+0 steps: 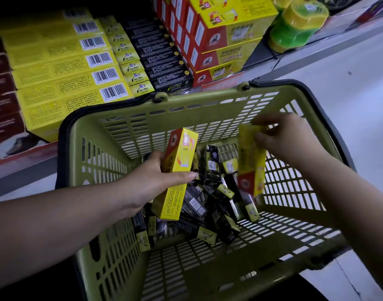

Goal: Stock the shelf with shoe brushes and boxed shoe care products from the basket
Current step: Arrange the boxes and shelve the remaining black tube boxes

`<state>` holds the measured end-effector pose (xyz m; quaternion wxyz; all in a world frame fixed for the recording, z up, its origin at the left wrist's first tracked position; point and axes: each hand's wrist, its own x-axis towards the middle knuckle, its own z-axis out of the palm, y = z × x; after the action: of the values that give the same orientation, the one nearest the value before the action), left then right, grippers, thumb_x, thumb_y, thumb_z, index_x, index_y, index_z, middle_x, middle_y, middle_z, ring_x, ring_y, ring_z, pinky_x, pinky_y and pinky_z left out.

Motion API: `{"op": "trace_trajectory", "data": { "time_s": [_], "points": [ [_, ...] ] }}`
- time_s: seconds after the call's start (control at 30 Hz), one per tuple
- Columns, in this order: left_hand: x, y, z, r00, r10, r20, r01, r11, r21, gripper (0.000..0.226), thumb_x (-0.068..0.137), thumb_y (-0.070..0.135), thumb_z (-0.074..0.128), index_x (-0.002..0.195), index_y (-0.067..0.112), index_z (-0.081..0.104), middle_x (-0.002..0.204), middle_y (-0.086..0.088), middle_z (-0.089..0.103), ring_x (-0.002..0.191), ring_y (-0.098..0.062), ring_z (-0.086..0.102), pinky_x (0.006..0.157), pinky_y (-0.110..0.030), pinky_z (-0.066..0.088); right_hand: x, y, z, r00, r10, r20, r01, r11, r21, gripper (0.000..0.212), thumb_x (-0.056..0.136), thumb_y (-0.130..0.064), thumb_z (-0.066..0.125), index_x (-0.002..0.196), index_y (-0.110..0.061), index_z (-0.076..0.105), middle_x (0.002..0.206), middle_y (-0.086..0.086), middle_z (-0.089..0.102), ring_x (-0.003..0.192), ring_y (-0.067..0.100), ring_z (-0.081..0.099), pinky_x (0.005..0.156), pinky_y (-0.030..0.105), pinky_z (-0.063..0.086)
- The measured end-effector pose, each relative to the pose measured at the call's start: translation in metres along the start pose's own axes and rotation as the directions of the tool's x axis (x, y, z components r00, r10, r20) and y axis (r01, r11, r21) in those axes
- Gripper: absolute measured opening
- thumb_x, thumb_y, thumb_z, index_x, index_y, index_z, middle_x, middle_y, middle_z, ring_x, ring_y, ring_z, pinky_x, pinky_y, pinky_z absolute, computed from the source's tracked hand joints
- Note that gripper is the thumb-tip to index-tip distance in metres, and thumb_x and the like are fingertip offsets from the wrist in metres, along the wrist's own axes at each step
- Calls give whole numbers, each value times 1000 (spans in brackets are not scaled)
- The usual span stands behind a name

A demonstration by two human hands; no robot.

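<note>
A green plastic basket (186, 118) stands on the floor in front of the shelf (23, 168). Inside it my left hand (155, 181) grips a long yellow-and-red box (178, 170), held upright above the pile. At the basket's right side my right hand (281, 135) pinches the top of a second yellow-and-red box (250, 161), which hangs down, slightly blurred. Several small black-and-yellow boxes (208, 205) lie jumbled on the basket floor. No shoe brushes show.
The shelf holds rows of yellow barcoded boxes (62, 70), black boxes (162, 55) and stacked red-and-yellow boxes (221, 33). Green-and-yellow tubs (294, 27) sit at the top right. Dark red boxes (3, 101) line the far left. Pale floor (349, 88) lies to the right.
</note>
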<state>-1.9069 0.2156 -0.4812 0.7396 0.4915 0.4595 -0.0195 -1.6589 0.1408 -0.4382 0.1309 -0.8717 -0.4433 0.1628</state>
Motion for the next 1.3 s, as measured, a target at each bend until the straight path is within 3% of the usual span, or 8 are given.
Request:
{"op": "trace_trajectory", "data": {
  "time_s": [0.13,0.33,0.63,0.77,0.87,1.1,1.23,1.3],
  "points": [
    [1,1,1,1000,24,-3,-25,1000,-13,82,41,47,79,113,29,45,107,3,67,97,-16,65,86,-38,52,-12,-36,8,952,46,302,-220,790,573,23,83,-7,63,104,-15,70,95,8,72,80,17,67,79,32,54],
    [-2,2,4,994,24,110,-18,998,-55,84,46,39,78,124,24,49,109,2,70,99,-15,67,85,-34,53,-6,-51,33,743,39,668,-541,624,565,9,88,-14,54,89,-12,62,69,1,65,62,12,60,51,19,51],
    [-1,4,7,999,-30,22,32,993,-111,57,51,53,69,103,31,57,111,-1,69,109,-23,61,102,-50,40,-2,-45,43,808,41,588,-482,620,619,29,85,-45,59,84,-16,63,68,0,63,62,15,55,58,24,47],
    [2,6,4,993,-87,-85,65,970,-236,54,49,52,68,97,29,58,117,-3,64,115,-25,55,107,-50,34,-2,-22,28,887,274,372,-454,362,814,27,85,-34,62,90,-7,61,68,4,61,58,16,58,57,23,54],
    [4,5,6,989,-134,-55,108,934,-339,54,50,43,71,100,23,62,113,-7,67,112,-26,58,103,-48,39,-28,-17,34,838,204,506,-542,208,814,30,76,-23,69,98,-3,61,82,8,68,66,17,67,64,24,57],
    [1,7,7,991,-129,40,134,912,-387,47,61,28,68,105,12,67,101,-9,73,91,-20,70,71,-33,53,-86,-27,60,614,-171,771,-633,477,610,47,69,-25,76,111,-13,58,108,6,69,102,20,65,92,29,50],
    [2,1,2,988,-155,6,151,950,-272,66,49,26,75,113,14,64,109,-9,70,104,-26,63,93,-43,46,-49,-8,44,598,-143,789,-143,949,280,35,86,-46,60,117,-29,58,112,-9,63,106,11,61,80,19,49],
    [2,0,1,987,-161,-7,155,964,-217,85,39,31,79,120,16,59,119,-8,65,116,-27,56,104,-49,37,-25,12,49,676,54,735,9,997,-82,42,88,-42,59,123,-19,53,110,0,60,105,18,60,74,25,47]
  ]
}}
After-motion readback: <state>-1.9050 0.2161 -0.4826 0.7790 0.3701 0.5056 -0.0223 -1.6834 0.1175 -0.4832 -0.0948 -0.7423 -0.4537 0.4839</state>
